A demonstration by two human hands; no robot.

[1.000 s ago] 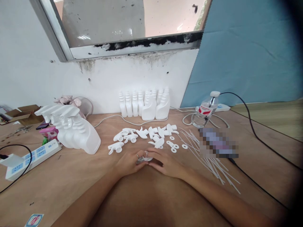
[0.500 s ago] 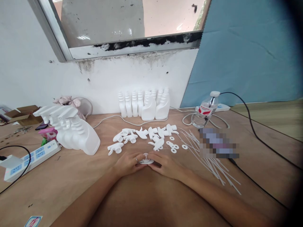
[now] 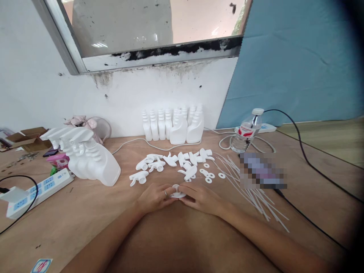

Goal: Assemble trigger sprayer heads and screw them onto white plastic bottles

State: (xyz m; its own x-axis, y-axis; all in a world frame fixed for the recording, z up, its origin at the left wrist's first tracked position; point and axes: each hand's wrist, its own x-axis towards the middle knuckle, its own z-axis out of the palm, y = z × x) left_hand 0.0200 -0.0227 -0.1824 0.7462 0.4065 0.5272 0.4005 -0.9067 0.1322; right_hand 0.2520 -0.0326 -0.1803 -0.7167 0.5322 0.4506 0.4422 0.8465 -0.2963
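Observation:
At the near edge of the table, my left hand and my right hand meet around a white trigger spray head. The fingers of both hands are closed on it, and they hide much of its shape. A round white ring shape shows on its upper end, between the thumbs and fingertips. Just beyond my hands lie several loose white spray heads. To their right are several flat white washers. Thin white tubes lie in a loose bundle right of my right hand.
White bottles stand against the wall. Spray bottles with heads lean at left beside a power strip. At right are a water bottle, a blurred phone-like device and a black cable. A cardboard box sits far left.
The spray head has turned slightly between my fingers, and the ring shape on its end shows more clearly. My hands have hardly moved, and the loose parts lie as before.

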